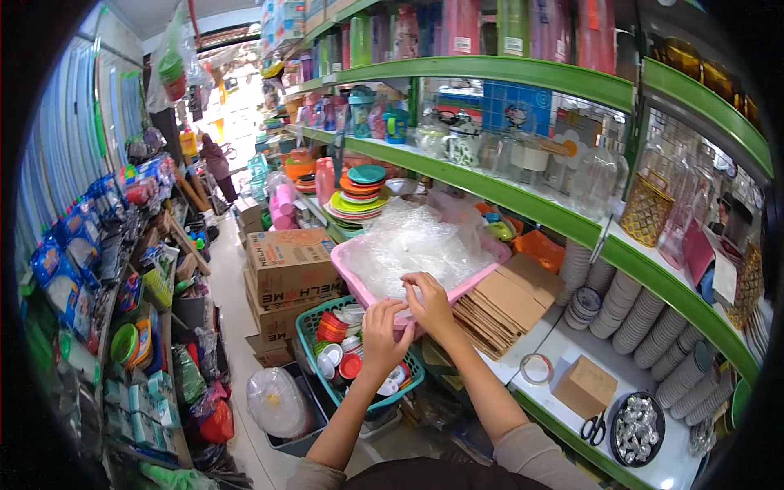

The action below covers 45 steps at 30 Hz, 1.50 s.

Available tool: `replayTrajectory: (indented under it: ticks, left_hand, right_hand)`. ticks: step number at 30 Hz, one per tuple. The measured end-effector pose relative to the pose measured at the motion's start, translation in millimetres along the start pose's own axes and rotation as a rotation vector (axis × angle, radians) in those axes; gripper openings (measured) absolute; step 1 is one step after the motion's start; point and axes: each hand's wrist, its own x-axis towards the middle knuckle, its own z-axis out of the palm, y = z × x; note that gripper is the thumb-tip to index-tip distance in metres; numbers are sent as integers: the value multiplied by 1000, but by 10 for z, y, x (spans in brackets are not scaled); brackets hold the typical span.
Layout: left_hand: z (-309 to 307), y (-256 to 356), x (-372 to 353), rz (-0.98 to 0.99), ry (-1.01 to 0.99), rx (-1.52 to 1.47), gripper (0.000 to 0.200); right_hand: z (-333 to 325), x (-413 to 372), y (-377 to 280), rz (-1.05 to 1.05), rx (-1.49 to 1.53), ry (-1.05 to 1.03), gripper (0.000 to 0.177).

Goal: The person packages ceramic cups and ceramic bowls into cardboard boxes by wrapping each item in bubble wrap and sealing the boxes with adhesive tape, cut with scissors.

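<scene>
My left hand (pixel 382 331) and my right hand (pixel 428 300) meet at the near rim of a pink plastic tray (pixel 353 282) that rests on the counter edge. Crinkled clear plastic wrap (pixel 412 245) fills the tray. Both hands pinch the plastic at the rim, fingertips close together. Below my hands stands a teal basket (pixel 314 322) holding small red and white lids.
A stack of flattened cardboard (pixel 506 306) lies right of the tray. A tape roll (pixel 535 369), small box (pixel 585 386), scissors (pixel 594 426) and a bowl of shiny pieces (pixel 635 429) sit on the white counter. Cartons (pixel 290 265) stand in the aisle. Green shelves carry glassware and plates.
</scene>
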Motion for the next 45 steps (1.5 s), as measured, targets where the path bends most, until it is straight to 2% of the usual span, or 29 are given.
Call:
replayTrajectory:
  ticks: [2, 3, 6, 8, 9, 11, 15, 17, 18, 20, 23, 24, 25, 27, 28, 29, 31, 33, 35, 37, 38, 39, 40, 41, 43, 44, 45]
  left_hand:
    - [-44, -135, -51, -60, -57, 73, 42]
    - [-47, -193, -74, -64, -49, 84, 42]
    - [-92, -283, -98, -70, -109, 47, 44]
    - [-112, -313, -119, -65, -106, 49, 44]
    - [-113, -320, -127, -54, -111, 41, 44]
    - [-117, -325, -128, -61, -105, 46, 43]
    - [-126, -321, -97, -64, -99, 25, 41]
    - [-99, -328, -98, -54, -97, 9, 41]
    - [-73, -347, -111, -46, -88, 23, 40]
    - [-68, -347, -118, -37, -83, 37, 40]
    - [-58, -345, -118, -46, -86, 37, 39]
    - [-56, -345, -117, -50, -88, 40, 39]
    - [-57, -346, -112, -55, -90, 44, 39]
    - [-60, -337, -108, -60, -99, 48, 38]
    - [-66, -335, -107, -63, -110, 52, 37]
    - [-72, -338, -106, -64, -110, 53, 37]
    - [-77, -334, -104, -58, -128, 58, 34]
    - [-96, -320, -101, -56, -132, 59, 34]
    - [-106, -355, -96, -54, -137, 59, 33]
    - [-140, -432, -65, -63, -179, -101, 30]
    - [-161, -455, -79, -63, -180, -101, 30]
    - [-229, -406, -56, -243, -213, -399, 36]
    - [-270, -384, -31, -423, -241, -697, 42]
    - [-272, -399, -13, -422, -242, -698, 42]
    - [-249, -463, 5, -340, -97, -1152, 59]
    - [-205, -587, -16, -382, -105, -1211, 80]
    - [-258, -573, 20, -383, -107, -1212, 80]
  right_hand:
    - [202, 130, 111, 57, 37, -146, 20]
    - [302, 173, 181, 49, 46, -153, 20]
    - [578, 243, 424, 11, -42, -215, 30]
    - [711, 223, 582, 110, -223, -339, 45]
    - [710, 256, 572, 105, -218, -347, 45]
    - [680, 354, 566, 352, -237, -545, 57]
    - [655, 327, 593, 252, -394, -480, 47]
    - [549, 408, 448, 410, -371, -585, 30]
    - [546, 422, 446, 412, -373, -585, 30]
    - [554, 452, 397, 385, -338, -303, 22]
    - [490, 565, 341, 290, -282, -190, 22]
    - [474, 593, 299, 171, -218, -70, 22]
    - [460, 638, 258, 170, -218, -71, 22]
    - [410, 740, 137, 248, 41, 13, 19]
    - [379, 781, 76, 374, 197, -13, 15]
    - [363, 816, 9, 374, 199, -14, 15]
    - [333, 865, -115, 269, 601, 99, 11]
    - [269, 871, -213, 211, 640, 91, 8]
    - [250, 833, -298, -1, 762, 209, 7]
    - [180, 762, -363, -42, 793, 190, 9]
    - [143, 705, -405, 44, 826, 133, 9]
    - [114, 653, -432, 131, 857, 77, 9]
    - [110, 601, -405, 130, 856, 78, 9]
    - [115, 549, -361, 172, 801, 19, 11]
    - [105, 483, -336, 213, 744, -40, 13]
    - [97, 460, -330, 54, 611, -109, 16]
    - [88, 442, -327, -103, 473, -176, 19]
